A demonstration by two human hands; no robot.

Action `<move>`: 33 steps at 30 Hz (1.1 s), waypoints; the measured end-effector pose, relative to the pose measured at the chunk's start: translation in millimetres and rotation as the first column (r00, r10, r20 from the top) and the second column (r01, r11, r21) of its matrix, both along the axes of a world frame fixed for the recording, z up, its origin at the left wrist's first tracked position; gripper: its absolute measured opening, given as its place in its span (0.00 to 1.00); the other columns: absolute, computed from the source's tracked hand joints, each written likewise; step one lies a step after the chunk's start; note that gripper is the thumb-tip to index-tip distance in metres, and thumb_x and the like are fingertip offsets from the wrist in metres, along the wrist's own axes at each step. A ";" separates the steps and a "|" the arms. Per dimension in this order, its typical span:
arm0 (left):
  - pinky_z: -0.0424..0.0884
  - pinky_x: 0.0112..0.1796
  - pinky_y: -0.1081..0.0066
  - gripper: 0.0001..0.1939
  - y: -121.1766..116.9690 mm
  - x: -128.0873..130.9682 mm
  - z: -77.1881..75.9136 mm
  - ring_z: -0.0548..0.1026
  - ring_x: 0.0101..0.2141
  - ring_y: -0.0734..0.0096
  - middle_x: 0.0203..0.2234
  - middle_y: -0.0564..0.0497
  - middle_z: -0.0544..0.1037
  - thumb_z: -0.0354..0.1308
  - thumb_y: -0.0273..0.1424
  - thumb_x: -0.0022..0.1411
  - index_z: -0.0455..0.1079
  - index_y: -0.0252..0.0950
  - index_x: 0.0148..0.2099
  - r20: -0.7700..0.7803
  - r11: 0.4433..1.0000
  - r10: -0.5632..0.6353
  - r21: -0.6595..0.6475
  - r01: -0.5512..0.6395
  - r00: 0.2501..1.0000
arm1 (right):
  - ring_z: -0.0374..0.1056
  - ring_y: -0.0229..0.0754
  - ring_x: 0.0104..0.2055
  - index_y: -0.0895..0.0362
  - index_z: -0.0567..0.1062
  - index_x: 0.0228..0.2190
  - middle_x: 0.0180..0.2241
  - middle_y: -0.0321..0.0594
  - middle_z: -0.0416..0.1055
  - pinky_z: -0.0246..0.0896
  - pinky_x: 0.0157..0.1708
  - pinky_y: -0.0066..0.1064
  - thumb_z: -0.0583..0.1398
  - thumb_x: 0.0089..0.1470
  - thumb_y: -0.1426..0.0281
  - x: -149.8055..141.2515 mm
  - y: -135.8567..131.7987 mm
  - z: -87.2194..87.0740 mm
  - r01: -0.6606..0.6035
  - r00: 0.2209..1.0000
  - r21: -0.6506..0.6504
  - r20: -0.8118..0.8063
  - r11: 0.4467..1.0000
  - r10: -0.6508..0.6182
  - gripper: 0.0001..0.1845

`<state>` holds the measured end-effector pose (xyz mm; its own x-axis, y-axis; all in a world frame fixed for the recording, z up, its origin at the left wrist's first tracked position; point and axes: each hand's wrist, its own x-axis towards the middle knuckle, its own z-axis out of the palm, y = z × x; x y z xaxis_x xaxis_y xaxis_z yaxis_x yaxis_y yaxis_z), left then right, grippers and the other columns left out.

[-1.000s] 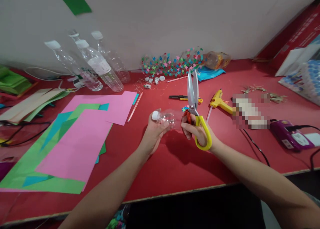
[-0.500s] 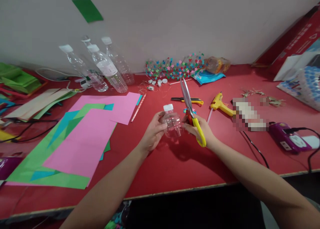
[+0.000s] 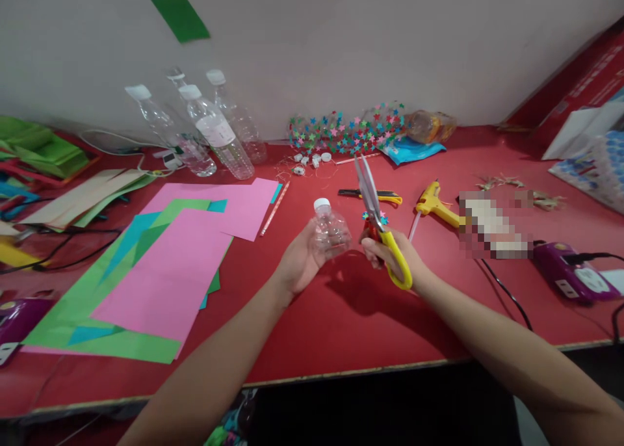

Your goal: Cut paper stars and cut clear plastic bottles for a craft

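My left hand (image 3: 303, 256) is closed around the cut-off top of a clear plastic bottle (image 3: 333, 233), its white cap pointing up and a little left. Just to the right, my right hand (image 3: 390, 249) grips a pair of scissors (image 3: 374, 202) with yellow and red handles. The scissor blades point up and away from me and lie nearly together. A small gap separates the right hand from the bottle top. Behind the scissors lie a box cutter (image 3: 390, 197) and a few paper stars (image 3: 381, 218).
A yellow glue gun (image 3: 436, 205) lies to the right, near a purple power socket (image 3: 570, 274). Coloured paper sheets (image 3: 170, 270) cover the left. Several clear bottles (image 3: 221, 140) and star-covered bottles (image 3: 346, 131) are along the wall. A pencil (image 3: 274, 209) lies beside the paper.
My right hand, with the scissors, has come away from the bottle top. The left hand has turned the bottle top slightly, its cap now leaning left. The view has shifted a little.
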<state>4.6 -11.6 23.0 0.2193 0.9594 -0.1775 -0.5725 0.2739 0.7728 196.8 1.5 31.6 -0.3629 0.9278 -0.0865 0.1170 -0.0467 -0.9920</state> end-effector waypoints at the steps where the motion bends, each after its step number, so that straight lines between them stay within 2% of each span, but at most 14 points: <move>1: 0.72 0.49 0.59 0.23 1.8 -2.4 2.2 0.78 0.41 0.62 0.40 0.44 0.80 0.58 0.48 0.59 0.71 0.35 0.47 0.032 1.000 -0.005 -0.031 0.006 0.999 | 0.56 0.33 0.16 0.54 0.64 0.22 0.15 0.29 0.61 0.54 0.19 0.28 0.61 0.48 0.47 1.2 0.6 1.0 -0.026 0.999 -0.007 -0.021 1.000 0.026 0.24; 3: 0.72 0.49 0.59 0.22 4.5 -7.8 4.6 0.79 0.41 0.62 0.40 0.44 0.80 0.55 0.49 0.61 0.71 0.36 0.46 0.085 0.998 -0.003 -0.064 0.009 0.996 | 0.55 0.33 0.15 0.54 0.63 0.20 0.13 0.29 0.58 0.54 0.19 0.29 0.58 0.50 0.44 4.3 2.5 2.4 -0.071 0.997 0.002 -0.037 0.997 0.071 0.27; 6: 0.72 0.48 0.59 0.19 6.2 -14.8 4.8 0.79 0.40 0.63 0.39 0.47 0.80 0.57 0.45 0.59 0.70 0.38 0.46 0.101 0.998 0.055 -0.032 -0.052 0.993 | 0.54 0.33 0.16 0.54 0.63 0.20 0.13 0.29 0.56 0.52 0.20 0.29 0.57 0.50 0.41 9.1 5.1 3.4 -0.077 0.997 0.013 0.018 0.997 0.077 0.29; 10: 0.71 0.51 0.57 0.20 7.0 -19.4 3.4 0.79 0.42 0.61 0.42 0.46 0.79 0.61 0.39 0.55 0.69 0.38 0.49 0.005 0.984 0.154 0.092 -0.154 0.988 | 0.56 0.34 0.21 0.55 0.68 0.29 0.19 0.30 0.60 0.53 0.22 0.29 0.61 0.46 0.43 12.6 4.4 6.0 -0.107 0.981 0.043 0.170 0.993 0.098 0.27; 14: 0.69 0.52 0.56 0.23 8.3 -21.5 6.0 0.77 0.46 0.58 0.44 0.47 0.78 0.64 0.36 0.50 0.67 0.39 0.49 -0.045 0.942 0.255 0.239 -0.237 0.966 | 0.60 0.38 0.29 0.56 0.69 0.37 0.28 0.35 0.64 0.58 0.29 0.30 0.62 0.49 0.46 14.7 1.7 8.8 -0.235 0.949 0.151 0.250 0.960 0.193 0.26; 18: 0.68 0.54 0.56 0.23 9.0 -25.2 13.0 0.76 0.49 0.59 0.41 0.50 0.77 0.62 0.35 0.50 0.66 0.42 0.50 -0.003 0.903 0.341 0.279 -0.326 0.940 | 0.59 0.37 0.26 0.56 0.69 0.31 0.26 0.35 0.64 0.56 0.27 0.30 0.57 0.53 0.46 18.5 0.8 8.9 -0.283 0.913 0.184 0.351 0.941 0.206 0.25; 22: 0.67 0.54 0.55 0.18 12.1 -31.4 14.2 0.76 0.49 0.58 0.40 0.47 0.78 0.59 0.38 0.53 0.68 0.39 0.47 0.084 0.930 0.319 0.166 -0.329 0.944 | 0.56 0.36 0.23 0.56 0.70 0.26 0.20 0.33 0.62 0.50 0.24 0.29 0.60 0.51 0.45 19.4 -0.6 7.9 -0.284 0.874 0.209 0.457 0.936 0.163 0.25; 26: 0.65 0.57 0.59 0.12 17.4 -33.0 4.8 0.78 0.47 0.62 0.37 0.48 0.80 0.58 0.35 0.54 0.70 0.36 0.40 0.201 0.947 0.310 0.014 -0.320 0.929 | 0.54 0.36 0.22 0.56 0.69 0.25 0.19 0.33 0.61 0.48 0.23 0.28 0.56 0.52 0.43 15.0 -1.5 7.1 -0.285 0.805 0.197 0.580 0.938 0.123 0.28; 30: 0.65 0.56 0.59 0.11 17.8 -27.0 -5.4 0.79 0.44 0.62 0.35 0.49 0.81 0.59 0.34 0.55 0.71 0.36 0.41 0.210 0.957 0.289 -0.038 -0.288 0.934 | 0.52 0.36 0.21 0.54 0.65 0.23 0.19 0.33 0.59 0.45 0.23 0.28 0.54 0.50 0.42 12.4 1.1 7.5 -0.256 0.715 0.295 0.699 0.921 -0.025 0.28; 33: 0.68 0.51 0.61 0.14 18.0 -21.9 -7.8 0.79 0.41 0.61 0.35 0.47 0.81 0.59 0.36 0.56 0.71 0.34 0.42 0.162 0.973 0.232 -0.057 -0.226 0.959 | 0.56 0.38 0.20 0.53 0.65 0.23 0.19 0.36 0.61 0.42 0.23 0.30 0.52 0.51 0.41 13.6 6.5 10.4 -0.225 0.617 0.347 0.774 0.910 -0.143 0.28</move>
